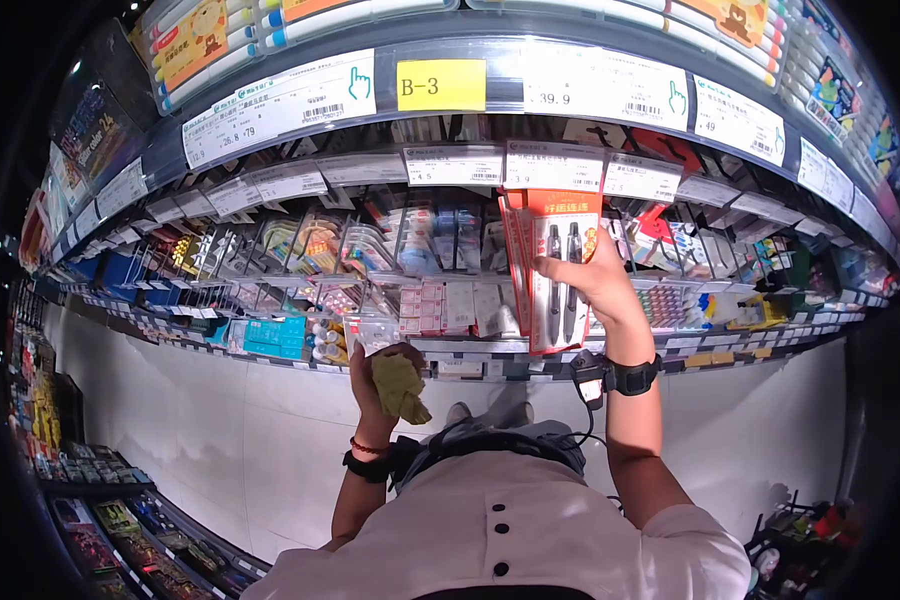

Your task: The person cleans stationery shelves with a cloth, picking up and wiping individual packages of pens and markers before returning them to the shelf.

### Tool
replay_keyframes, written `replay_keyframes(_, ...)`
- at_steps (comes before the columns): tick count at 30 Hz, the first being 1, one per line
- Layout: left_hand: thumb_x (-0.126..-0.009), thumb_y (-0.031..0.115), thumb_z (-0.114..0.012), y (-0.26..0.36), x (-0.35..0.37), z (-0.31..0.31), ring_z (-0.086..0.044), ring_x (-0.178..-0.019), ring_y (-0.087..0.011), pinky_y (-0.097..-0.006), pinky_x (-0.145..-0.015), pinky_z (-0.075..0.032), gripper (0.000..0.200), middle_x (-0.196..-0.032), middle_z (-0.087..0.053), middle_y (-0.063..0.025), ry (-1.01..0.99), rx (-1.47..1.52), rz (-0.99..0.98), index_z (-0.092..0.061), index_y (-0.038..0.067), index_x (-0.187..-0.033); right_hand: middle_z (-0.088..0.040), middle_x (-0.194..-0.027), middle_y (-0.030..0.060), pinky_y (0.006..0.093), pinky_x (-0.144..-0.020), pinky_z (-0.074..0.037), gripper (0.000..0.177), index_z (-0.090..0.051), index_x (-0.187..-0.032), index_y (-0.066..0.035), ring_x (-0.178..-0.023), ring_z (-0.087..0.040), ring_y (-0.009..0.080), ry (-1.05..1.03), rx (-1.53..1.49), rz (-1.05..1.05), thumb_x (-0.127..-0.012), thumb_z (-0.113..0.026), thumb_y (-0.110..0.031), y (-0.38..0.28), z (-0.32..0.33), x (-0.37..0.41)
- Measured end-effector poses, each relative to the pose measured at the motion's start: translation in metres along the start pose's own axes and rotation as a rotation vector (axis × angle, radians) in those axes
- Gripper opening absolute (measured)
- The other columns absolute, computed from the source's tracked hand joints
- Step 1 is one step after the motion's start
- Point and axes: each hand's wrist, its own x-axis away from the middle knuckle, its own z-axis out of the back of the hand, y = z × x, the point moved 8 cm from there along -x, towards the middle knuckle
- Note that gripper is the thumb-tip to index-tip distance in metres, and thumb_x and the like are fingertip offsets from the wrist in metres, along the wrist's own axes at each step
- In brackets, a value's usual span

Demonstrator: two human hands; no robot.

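Note:
My right hand [604,282] is closed on a red and white pen pack [562,323], its thumb lying across the front. Two dark pens show upright in this pack. Behind its left edge, more red packs [518,262] stand in a stack, under the price tags of the hanging row. Lower down and to the left, my left hand [368,392] is closed around a crumpled yellow-green cloth [401,388]. That hand is apart from the shelf goods, just in front of the lowest shelf edge.
Above, a shelf edge [500,75] carries price labels and a yellow B-3 card [441,85]. Metal hooks with hanging stationery packs [315,243] run along both sides of my right hand. Light floor tiles [220,430] lie below, and another display [140,540] is at lower left.

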Motion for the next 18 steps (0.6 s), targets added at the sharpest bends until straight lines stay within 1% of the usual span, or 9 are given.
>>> replay_keyframes(1, -0.085, 0.049, -0.024, -0.001, -0.002, -0.007, -0.054, -0.072, -0.0165, -0.0256, -0.066, -0.043, 0.063, -0.085, -0.059, -0.0123, 0.014, -0.063, 0.057, -0.056, -0.003, -0.096, -0.059, -0.094, 0.0016, 0.0241, -0.074, -0.044, 0.042, -0.051, -0.106, -0.001, -0.083, -0.055, 0.0081, 0.008, -0.011, -0.002, -0.066, -0.066, -0.001, -0.001, -0.004, 0.007)
replay_keyframes(3, -0.089, 0.048, -0.027, 0.004, -0.010, -0.044, -0.054, -0.080, -0.0124, -0.0228, -0.070, -0.043, 0.060, -0.114, -0.055, -0.0136, -0.078, -0.427, 0.047, -0.039, 0.004, -0.128, -0.060, -0.091, 0.0035, 0.0246, -0.072, -0.045, 0.045, -0.050, -0.106, 0.000, -0.081, -0.056, 0.0098, 0.027, 0.127, -0.004, -0.066, -0.070, -0.008, 0.009, -0.012, 0.018)
replay_keyframes(5, -0.088, 0.035, -0.042, -0.005, -0.011, -0.072, -0.053, -0.093, -0.0124, -0.0239, -0.076, -0.042, 0.059, -0.128, -0.043, -0.0138, -0.210, -0.432, 0.059, -0.024, 0.006, -0.136, -0.060, -0.091, 0.0062, 0.0261, -0.071, -0.046, 0.040, -0.052, -0.099, -0.001, -0.080, -0.057, 0.0096, 0.074, 0.381, -0.009, -0.066, -0.072, -0.010, 0.022, -0.022, 0.029)
replay_keyframes(7, -0.082, 0.021, -0.055, -0.040, -0.012, -0.078, -0.046, -0.108, -0.0156, -0.0266, -0.081, -0.041, 0.072, -0.136, -0.032, -0.0127, -0.224, -0.385, 0.159, -0.013, 0.006, -0.138, -0.061, -0.085, 0.0138, 0.0301, -0.067, -0.047, 0.044, -0.050, -0.094, 0.001, -0.077, -0.062, 0.0181, 0.120, 0.598, -0.199, -0.064, -0.075, -0.019, 0.039, -0.034, 0.047)
replay_keyframes(9, -0.076, 0.017, -0.062, -0.060, -0.012, -0.090, -0.039, -0.117, -0.0203, -0.0297, -0.089, -0.039, 0.079, -0.134, -0.030, -0.0142, -0.310, -0.479, 0.298, -0.013, 0.002, -0.136, -0.059, -0.081, 0.0210, 0.0375, -0.063, -0.047, 0.058, -0.043, -0.098, 0.004, -0.076, -0.060, 0.0362, 0.141, 0.715, -0.178, -0.062, -0.076, -0.029, 0.050, -0.042, 0.055)
replay_keyframes(11, -0.075, 0.019, -0.064, -0.076, -0.016, -0.098, -0.039, -0.117, -0.0212, -0.0306, -0.091, -0.038, 0.079, -0.132, -0.032, -0.0147, -0.369, -0.531, 0.310, -0.016, -0.001, -0.134, -0.059, -0.081, 0.0217, 0.0373, -0.065, -0.045, 0.049, -0.041, -0.100, 0.004, -0.075, -0.060, 0.0352, 0.115, 0.750, -0.249, -0.074, -0.067, -0.030, 0.049, -0.042, 0.064)
replay_keyframes(14, -0.076, 0.022, -0.064, -0.102, -0.021, -0.095, -0.044, -0.112, -0.0201, -0.0310, -0.091, -0.038, 0.072, -0.125, -0.040, -0.0132, -0.364, -0.468, 0.410, -0.023, -0.002, -0.130, -0.058, -0.083, 0.0220, 0.0358, -0.067, -0.044, 0.036, -0.043, -0.101, 0.005, -0.074, -0.060, 0.0349, 0.078, 0.655, -0.118, -0.087, -0.052, -0.027, 0.054, -0.033, 0.079)
replay_keyframes(17, -0.077, 0.025, -0.063, -0.118, -0.022, -0.108, -0.049, -0.105, -0.0177, -0.0293, -0.087, -0.041, 0.064, -0.116, -0.047, -0.0099, -0.386, -0.231, 0.503, -0.031, -0.001, -0.126, -0.059, -0.085, 0.0230, 0.0332, -0.070, -0.044, 0.033, -0.048, -0.107, 0.005, -0.076, -0.061, 0.0301, 0.174, 0.441, -0.182, -0.092, -0.041, -0.023, 0.064, -0.007, 0.097)
replay_keyframes(18, -0.078, 0.025, -0.063, -0.120, -0.022, -0.115, -0.051, -0.102, -0.0167, -0.0285, -0.085, -0.043, 0.061, -0.112, -0.050, -0.0086, -0.396, -0.126, 0.520, -0.034, -0.001, -0.125, -0.060, -0.089, 0.0227, 0.0308, -0.071, -0.045, 0.030, -0.052, -0.111, 0.003, -0.080, -0.061, 0.0234, 0.176, 0.554, -0.300, -0.091, -0.044, -0.018, 0.053, 0.000, 0.101)
